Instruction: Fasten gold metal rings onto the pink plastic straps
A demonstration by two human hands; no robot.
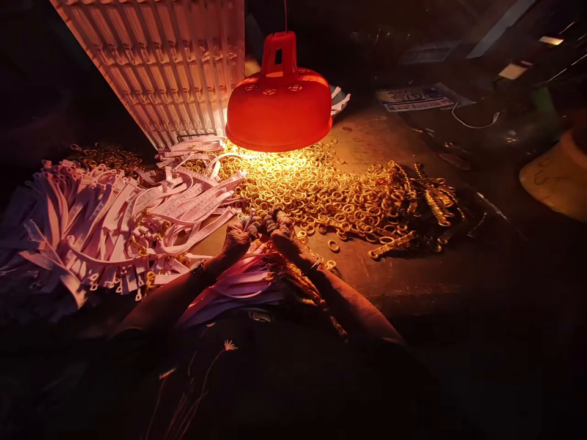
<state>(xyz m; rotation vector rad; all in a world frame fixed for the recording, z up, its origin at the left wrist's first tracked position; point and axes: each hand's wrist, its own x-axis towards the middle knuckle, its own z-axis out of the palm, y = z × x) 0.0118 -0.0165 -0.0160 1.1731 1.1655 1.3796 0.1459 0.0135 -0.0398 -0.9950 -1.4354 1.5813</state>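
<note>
Gold rings (pixel 316 189) beyond, left hand (pixel 236 238) and right hand (pixel 285 237) together, fingers (pixel 280 221) curled narrow, contents unclear

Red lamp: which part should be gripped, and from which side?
The red lamp is probably best gripped by its neck, coming from the right: the neck is narrow and upright above a wide, rounded shade, and the ribbed panel stands on the left.

Faint print marks the pale straps (pixel 197 198), too small to read.
</note>
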